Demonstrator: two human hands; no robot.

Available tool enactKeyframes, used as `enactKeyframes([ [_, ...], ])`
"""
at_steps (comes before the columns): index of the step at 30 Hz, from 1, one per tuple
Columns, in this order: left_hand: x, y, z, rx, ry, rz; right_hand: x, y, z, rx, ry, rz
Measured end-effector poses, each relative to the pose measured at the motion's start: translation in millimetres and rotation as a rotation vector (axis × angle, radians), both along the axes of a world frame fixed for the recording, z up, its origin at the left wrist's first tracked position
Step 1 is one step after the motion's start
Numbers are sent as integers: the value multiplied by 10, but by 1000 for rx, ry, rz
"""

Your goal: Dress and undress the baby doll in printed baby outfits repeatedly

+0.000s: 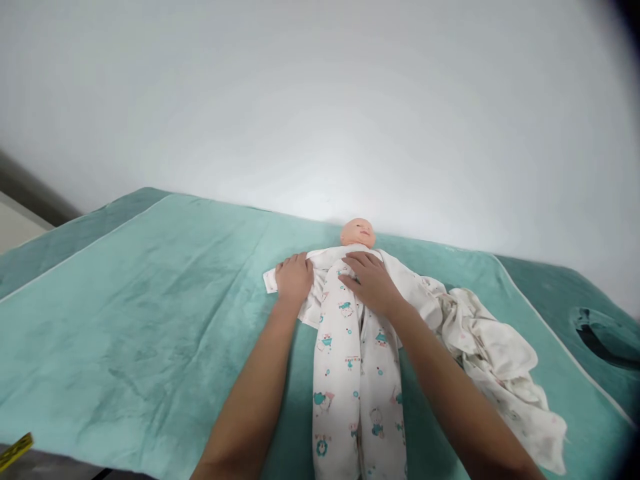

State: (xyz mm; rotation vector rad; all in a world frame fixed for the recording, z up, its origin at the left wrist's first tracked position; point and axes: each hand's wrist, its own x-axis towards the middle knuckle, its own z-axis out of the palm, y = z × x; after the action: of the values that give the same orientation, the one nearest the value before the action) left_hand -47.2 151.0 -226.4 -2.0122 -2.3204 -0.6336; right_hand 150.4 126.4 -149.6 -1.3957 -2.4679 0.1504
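A baby doll (358, 232) lies on its back, its bare head towards the wall, dressed in a white top (407, 283). Over its front stretch white baby pants (333, 373) with teal and pink cartoon prints, legs pointing towards me. My left hand (295, 277) is curled over the white sleeve (270, 281) on the left side, whose cuff sticks out past the fingers. My right hand (373, 280) lies on the doll's chest at the top of the pants, fingers spread. What is under both palms is hidden.
A crumpled white printed cloth (493, 350) lies to the right of the doll. Teal fabric (150, 320) covers the table, which meets a white wall (320, 100) behind. A clear round object (607, 337) sits at the far right, and yellow-black tape (16, 451) shows lower left.
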Motion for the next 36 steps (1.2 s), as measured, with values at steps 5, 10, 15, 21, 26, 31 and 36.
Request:
enactKeyframes([
  [5, -30, -7, -24, 2, -17, -41, -559, 394, 159, -100, -424, 88],
  [10, -56, -3, -15, -17, -27, -46, -745, 752, 20, -148, -562, 78],
  [15, -55, -12, 21, -2, -8, -42, -694, 822, -13, -227, -572, 76],
  [21, -46, -33, 83, -17, -78, -45, -676, 856, 26, -244, -569, 52],
  [26, -108, -99, 115, -5, -244, -18, -482, 907, 122, -218, -567, 23],
  [31, -181, -145, 68, -22, -346, -10, -273, 835, 335, -227, -567, -36],
  [36, -159, -176, -10, -12, -270, -106, -170, 729, 493, -213, -553, -70],
])
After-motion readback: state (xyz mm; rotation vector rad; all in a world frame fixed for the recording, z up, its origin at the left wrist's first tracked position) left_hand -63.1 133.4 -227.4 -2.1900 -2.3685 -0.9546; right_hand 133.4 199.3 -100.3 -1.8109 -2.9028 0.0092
